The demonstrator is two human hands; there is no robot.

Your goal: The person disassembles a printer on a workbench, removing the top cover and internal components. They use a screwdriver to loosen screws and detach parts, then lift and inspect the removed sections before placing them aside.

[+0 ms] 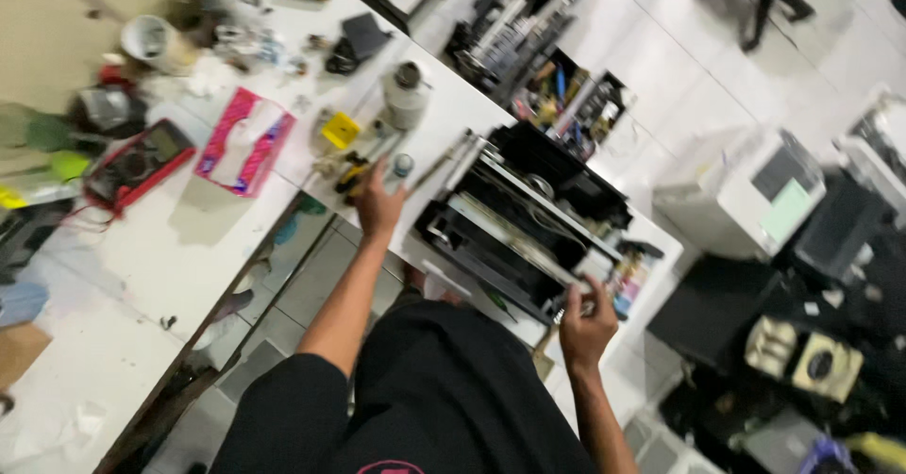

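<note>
your right hand (585,323) has its fingers curled around the near corner of the opened black printer (524,224), gripping a pale part there. your left hand (377,200) reaches among small tools (354,172) on the white bench (170,248); blur hides whether it grips one. the printer's insides lie bare, so stripping looks well underway, far from finished.

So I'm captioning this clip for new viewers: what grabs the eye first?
The opened black printer at the white bench's edge, with the right hand gripping its near corner. Next, the left hand reaching among small tools, and the pink tissue box beside a red multimeter.
</note>
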